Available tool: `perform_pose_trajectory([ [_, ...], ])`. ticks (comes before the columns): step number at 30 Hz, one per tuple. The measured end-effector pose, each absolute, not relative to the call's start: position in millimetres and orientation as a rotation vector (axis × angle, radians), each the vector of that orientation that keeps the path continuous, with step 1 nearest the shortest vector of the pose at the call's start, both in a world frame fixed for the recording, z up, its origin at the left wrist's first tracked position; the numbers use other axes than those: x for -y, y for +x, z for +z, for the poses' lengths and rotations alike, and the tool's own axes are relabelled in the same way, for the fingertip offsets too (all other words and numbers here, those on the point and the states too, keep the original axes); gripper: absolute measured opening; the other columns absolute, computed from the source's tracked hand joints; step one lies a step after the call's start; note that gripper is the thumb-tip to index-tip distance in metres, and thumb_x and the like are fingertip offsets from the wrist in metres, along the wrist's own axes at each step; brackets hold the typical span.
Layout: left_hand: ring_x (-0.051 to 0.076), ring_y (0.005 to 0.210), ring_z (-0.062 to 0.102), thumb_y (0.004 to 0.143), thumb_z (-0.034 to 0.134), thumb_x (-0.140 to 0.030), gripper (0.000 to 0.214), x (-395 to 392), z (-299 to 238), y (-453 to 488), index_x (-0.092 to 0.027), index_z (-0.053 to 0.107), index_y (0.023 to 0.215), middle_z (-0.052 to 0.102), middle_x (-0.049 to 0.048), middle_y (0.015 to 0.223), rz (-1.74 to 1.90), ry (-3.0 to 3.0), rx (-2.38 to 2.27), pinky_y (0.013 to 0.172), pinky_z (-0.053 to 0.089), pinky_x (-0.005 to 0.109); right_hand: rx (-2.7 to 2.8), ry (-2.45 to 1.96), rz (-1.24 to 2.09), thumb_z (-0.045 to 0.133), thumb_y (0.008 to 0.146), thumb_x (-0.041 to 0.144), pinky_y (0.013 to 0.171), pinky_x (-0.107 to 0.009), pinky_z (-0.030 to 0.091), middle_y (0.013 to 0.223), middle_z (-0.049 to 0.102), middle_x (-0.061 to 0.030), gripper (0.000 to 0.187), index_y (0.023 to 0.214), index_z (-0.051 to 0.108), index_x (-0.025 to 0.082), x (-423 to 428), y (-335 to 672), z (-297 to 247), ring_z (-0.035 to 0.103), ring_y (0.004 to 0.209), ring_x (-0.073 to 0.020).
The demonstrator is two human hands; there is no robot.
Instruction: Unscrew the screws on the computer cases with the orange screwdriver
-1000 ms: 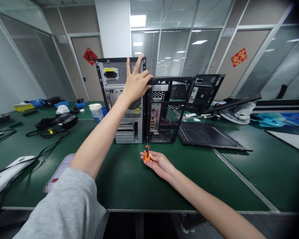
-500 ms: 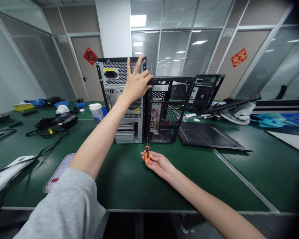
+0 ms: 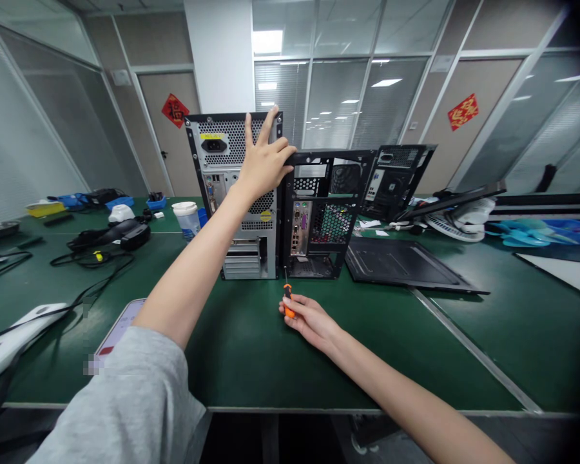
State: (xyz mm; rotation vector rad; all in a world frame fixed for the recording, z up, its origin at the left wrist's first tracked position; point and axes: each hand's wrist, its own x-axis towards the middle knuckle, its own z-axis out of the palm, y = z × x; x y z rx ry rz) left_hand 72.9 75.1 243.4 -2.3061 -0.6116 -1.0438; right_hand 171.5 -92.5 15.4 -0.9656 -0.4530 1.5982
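Observation:
My right hand (image 3: 308, 318) is closed round the handle of an orange and black screwdriver (image 3: 289, 301). The screwdriver's thin shaft points up at the lower left corner of a black computer case (image 3: 319, 248), seen from behind. Whether its tip sits in a screw is too small to tell. Fingers spread, my left hand (image 3: 263, 161) rests across the upper backs of two cases standing side by side, the black one and a taller silver-backed computer case (image 3: 215, 225). My left forearm hides part of the taller case.
A detached black side panel (image 3: 410, 267) lies right of the cases. Another black computer tower (image 3: 396, 180) stands behind it. A white tub (image 3: 187, 219), cables and a phone (image 3: 120, 328) are on the left. Blue items (image 3: 536, 232) lie far right on the green table (image 3: 367, 361).
My right hand has shifted slightly to the right, and its fingers and thumb have changed position on the screwdriver's handle. The left hand and the cases stay put.

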Motion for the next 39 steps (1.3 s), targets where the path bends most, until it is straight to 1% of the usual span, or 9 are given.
perform_pose_trajectory([
  [4,0.028,0.145,0.004,0.076,0.054,-0.031,0.046,-76.2,243.5,73.3,-0.044,0.056,0.120,0.063,-0.0028,0.119,-1.051,-2.312,0.600,0.114,-0.011,0.066,0.459,-1.058,1.521,0.082,0.059,0.009,0.048,-0.019,0.053,0.060,0.062,-0.0005,0.031,0.071,0.053,0.015,91.1,171.4,11.6,0.063,0.058,-0.0112],
  [8,0.027,0.145,0.004,0.079,0.049,-0.032,0.043,-76.5,243.4,73.3,-0.042,0.056,0.120,0.063,-0.0022,0.119,-1.045,-2.308,0.603,0.114,-0.011,0.066,0.470,-1.067,1.499,0.081,0.061,0.009,0.048,-0.020,0.055,0.059,0.063,-0.0011,0.033,0.070,0.049,0.016,92.3,171.4,14.9,0.065,0.058,-0.0129],
  [11,0.026,0.145,0.003,0.079,0.048,-0.033,0.043,-76.6,243.3,73.2,-0.042,0.056,0.120,0.063,-0.0027,0.120,-1.027,-2.296,0.611,0.114,-0.010,0.066,0.460,-1.046,1.492,0.079,0.063,0.008,0.055,-0.025,0.059,0.062,0.063,-0.0012,0.034,0.071,0.047,0.016,94.7,171.3,18.3,0.069,0.064,-0.0164],
  [15,0.026,0.146,0.001,0.076,0.052,-0.032,0.048,-78.0,243.0,73.3,-0.044,0.053,0.122,0.062,-0.0046,0.120,-1.014,-2.286,0.620,0.115,-0.010,0.067,0.463,-1.012,1.494,0.080,0.062,0.010,0.062,-0.029,0.060,0.066,0.064,-0.0007,0.037,0.072,0.045,0.017,96.2,172.6,16.9,0.072,0.073,-0.0210],
  [19,0.026,0.146,0.001,0.074,0.055,-0.031,0.053,-79.1,242.7,73.4,-0.047,0.051,0.124,0.063,-0.0050,0.120,-1.015,-2.292,0.614,0.114,-0.011,0.067,0.475,-0.974,1.520,0.080,0.062,0.012,0.064,-0.031,0.060,0.066,0.064,0.0000,0.038,0.073,0.045,0.017,94.8,174.9,12.6,0.072,0.076,-0.0238],
  [25,0.027,0.145,-0.001,0.074,0.056,-0.031,0.050,-76.6,243.3,74.1,-0.045,0.054,0.122,0.062,-0.0037,0.122,-1.038,-2.345,0.619,0.115,-0.009,0.067,0.457,-1.021,1.550,0.070,0.072,0.007,0.061,-0.035,0.060,0.064,0.063,-0.0003,0.024,0.075,0.048,0.015,95.3,175.1,16.2,0.073,0.073,-0.0247],
  [30,0.025,0.145,-0.004,0.078,0.050,-0.031,0.045,-76.6,243.6,73.8,-0.044,0.054,0.121,0.059,-0.0047,0.125,-1.020,-2.365,0.639,0.115,-0.013,0.065,0.458,-1.047,1.563,0.065,0.076,0.006,0.054,-0.032,0.059,0.063,0.064,-0.0026,0.015,0.076,0.052,0.013,96.7,174.8,19.5,0.072,0.069,-0.0243],
  [35,0.024,0.146,-0.002,0.075,0.054,-0.030,0.051,-77.9,243.3,73.2,-0.045,0.051,0.123,0.060,-0.0054,0.125,-1.018,-2.331,0.630,0.115,-0.011,0.066,0.475,-1.045,1.580,0.062,0.079,0.008,0.050,-0.030,0.058,0.067,0.066,-0.0049,0.007,0.079,0.055,0.011,96.0,175.3,18.6,0.072,0.067,-0.0237],
  [39,0.026,0.145,-0.004,0.076,0.054,-0.030,0.049,-77.3,243.5,73.5,-0.043,0.053,0.123,0.059,-0.0039,0.125,-1.020,-2.368,0.625,0.114,-0.011,0.067,0.485,-1.044,1.592,0.059,0.081,0.008,0.048,-0.028,0.057,0.069,0.066,-0.0061,0.002,0.081,0.058,0.010,96.0,174.8,19.2,0.072,0.068,-0.0235],
])
